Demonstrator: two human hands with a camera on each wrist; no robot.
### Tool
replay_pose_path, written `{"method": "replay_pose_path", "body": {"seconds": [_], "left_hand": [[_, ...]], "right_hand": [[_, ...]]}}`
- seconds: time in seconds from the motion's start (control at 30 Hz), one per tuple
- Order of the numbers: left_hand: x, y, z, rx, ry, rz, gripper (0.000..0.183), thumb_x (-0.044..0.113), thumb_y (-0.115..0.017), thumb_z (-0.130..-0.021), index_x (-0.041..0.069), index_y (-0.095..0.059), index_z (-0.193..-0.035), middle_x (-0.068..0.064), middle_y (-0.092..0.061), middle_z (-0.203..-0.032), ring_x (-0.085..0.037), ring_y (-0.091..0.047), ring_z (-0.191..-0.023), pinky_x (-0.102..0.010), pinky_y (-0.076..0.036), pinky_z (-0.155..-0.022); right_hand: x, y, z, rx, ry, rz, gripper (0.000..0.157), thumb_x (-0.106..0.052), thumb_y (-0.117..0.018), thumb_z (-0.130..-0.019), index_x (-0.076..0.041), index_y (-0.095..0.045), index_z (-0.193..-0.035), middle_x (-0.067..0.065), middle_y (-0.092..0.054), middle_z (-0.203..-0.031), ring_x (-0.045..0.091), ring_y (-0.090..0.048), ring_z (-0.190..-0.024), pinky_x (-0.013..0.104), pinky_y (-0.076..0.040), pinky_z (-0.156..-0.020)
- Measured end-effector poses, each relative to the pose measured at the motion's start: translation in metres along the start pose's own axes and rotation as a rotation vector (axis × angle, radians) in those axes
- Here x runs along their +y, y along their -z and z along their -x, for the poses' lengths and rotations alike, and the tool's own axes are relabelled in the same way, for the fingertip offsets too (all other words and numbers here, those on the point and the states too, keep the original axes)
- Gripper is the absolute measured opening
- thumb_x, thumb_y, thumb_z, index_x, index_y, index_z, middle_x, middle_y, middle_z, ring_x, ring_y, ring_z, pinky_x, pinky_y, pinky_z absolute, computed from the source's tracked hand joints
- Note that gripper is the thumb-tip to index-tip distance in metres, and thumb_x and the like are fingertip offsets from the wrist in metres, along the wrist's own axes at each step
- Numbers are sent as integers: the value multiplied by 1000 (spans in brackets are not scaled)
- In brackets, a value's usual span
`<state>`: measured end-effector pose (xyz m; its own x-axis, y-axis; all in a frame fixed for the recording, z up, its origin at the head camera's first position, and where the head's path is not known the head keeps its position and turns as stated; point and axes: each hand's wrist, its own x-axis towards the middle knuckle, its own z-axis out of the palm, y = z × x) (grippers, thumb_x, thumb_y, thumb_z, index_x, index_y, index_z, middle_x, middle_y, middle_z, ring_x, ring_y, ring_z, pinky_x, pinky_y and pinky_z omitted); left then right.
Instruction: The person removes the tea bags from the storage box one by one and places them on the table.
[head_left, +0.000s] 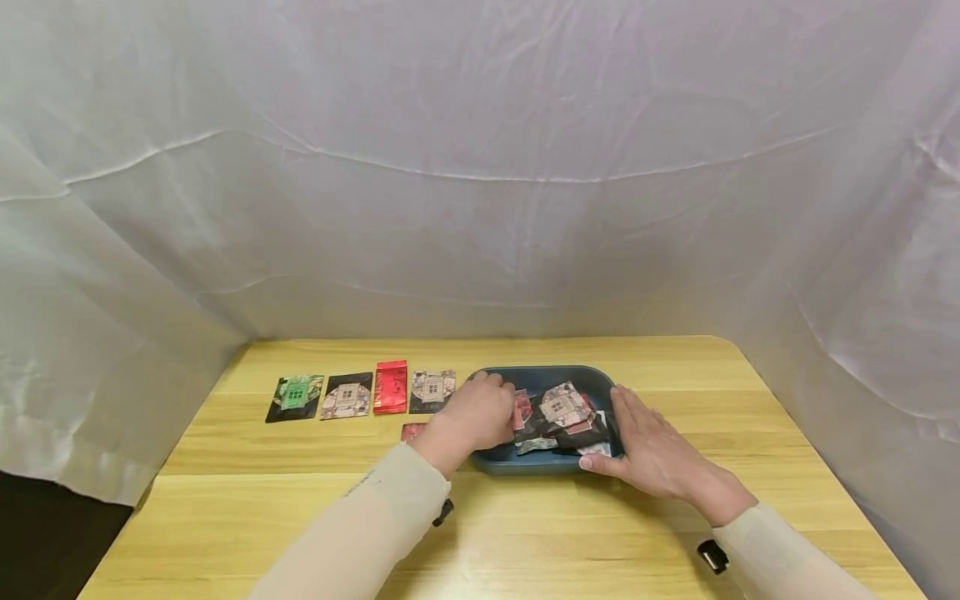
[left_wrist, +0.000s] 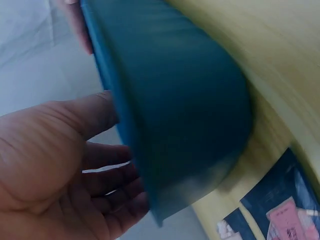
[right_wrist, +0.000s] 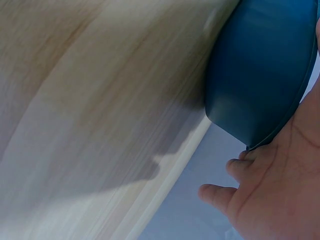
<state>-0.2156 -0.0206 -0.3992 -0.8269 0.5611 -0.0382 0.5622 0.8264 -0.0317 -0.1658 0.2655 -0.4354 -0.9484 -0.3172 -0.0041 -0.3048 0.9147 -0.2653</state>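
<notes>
Tray rim (head_left: 525,470) meets straight-fingered right hand (head_left: 656,454); left hand (head_left: 480,412) overhangs opposite edge, grip impossible to tell.

Soft, fairly even light fills the head view, with a bright sheen on the near desk (head_left: 510,558), faint shadows beneath the forearms (head_left: 367,533) and a mauve tinge high on the pale curtain (head_left: 480,167). The left wrist view is dimmer and cooler, its tray (left_wrist: 185,95), fingers (left_wrist: 102,156) and packets (left_wrist: 289,220) smeared by blur. The right wrist view shows a broad, clear-edged shadow across the wood grain.
</notes>
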Motion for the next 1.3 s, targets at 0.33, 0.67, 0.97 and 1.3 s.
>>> {"method": "replay_pose_path", "body": {"seconds": [0.33,0.67,0.97,1.3], "left_hand": [[5,-10,-12,-163,42,-4,60,49,-84,-88,11,-68,-132,-7,-67,-135,-28,-60,-125,-40,-50,-110],[7,-15,-19,-206,82,-2,52,48,-82,-90,17,-70,-130,-4,-68,-136,-29,-60,-124,-45,-53,-104],[10,-17,-20,-189,108,-28,65,51,-82,-89,12,-65,-138,-7,-67,-131,-28,-56,-114,-44,-54,-96],[11,-15,-20,-194,125,-22,70,54,-82,-87,9,-65,-138,-8,-68,-128,-27,-56,-113,-44,-53,-98]], "right_hand": [[0,0,-1,-1,3,6,127,-81,-57,-91,13,-12,-163,34,-13,-171,51,-21,-157,69,-24,-124],[1,0,-1,-3,2,10,127,-81,-56,-91,12,-11,-163,33,-12,-172,51,-20,-158,69,-24,-124],[1,0,0,4,4,7,126,-81,-57,-91,13,-12,-163,34,-13,-171,51,-21,-157,69,-25,-123],[1,0,0,7,5,10,126,-81,-57,-91,13,-12,-163,34,-14,-171,51,-22,-157,69,-26,-123]]}}
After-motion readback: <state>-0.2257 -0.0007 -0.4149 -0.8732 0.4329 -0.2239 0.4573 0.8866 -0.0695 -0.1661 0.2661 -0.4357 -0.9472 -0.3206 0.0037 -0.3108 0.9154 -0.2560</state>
